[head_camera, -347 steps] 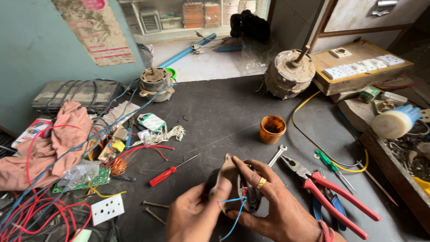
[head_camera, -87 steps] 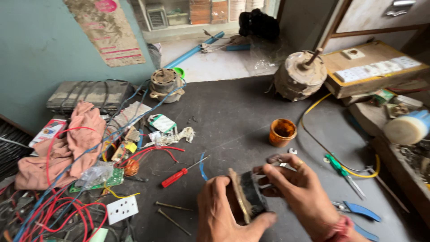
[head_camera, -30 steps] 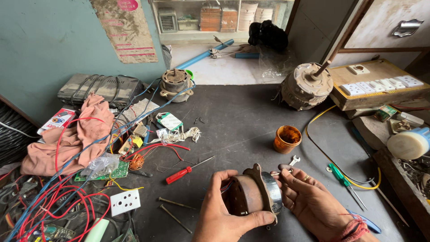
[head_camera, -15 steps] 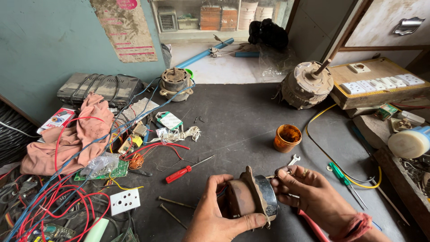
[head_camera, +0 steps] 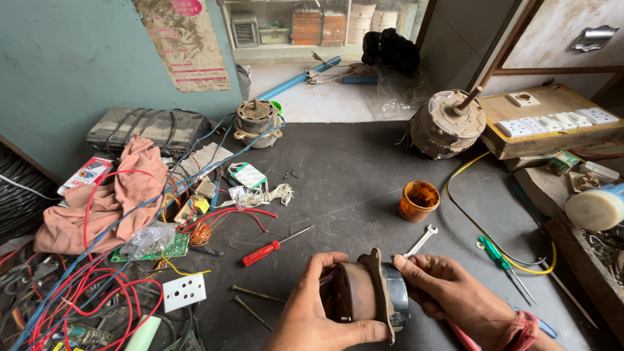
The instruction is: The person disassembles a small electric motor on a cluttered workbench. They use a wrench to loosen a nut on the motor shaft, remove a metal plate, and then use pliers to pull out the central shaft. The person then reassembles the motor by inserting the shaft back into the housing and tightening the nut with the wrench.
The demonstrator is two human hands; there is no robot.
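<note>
We see soft, even daylight, brightest at the back, where the pale ledge [head_camera: 325, 97] under the glass cabinet is nearly washed out. The dark surface [head_camera: 351, 188] takes a dull sheen in its middle and dims toward us. Shadows are faint and short: a small one beside the orange cup [head_camera: 418, 201], another under the red screwdriver [head_camera: 276, 246]. The round metal part [head_camera: 369, 300] between our hands shows a thin bright glint on its rim. Focus is sharp across the middle. The wide lens bends the edges: the teal wall [head_camera: 71, 65] leans and the right-hand drawer front [head_camera: 572, 39] tilts. The cable tangle [head_camera: 58, 292] at lower left is slightly soft and darker.
</note>
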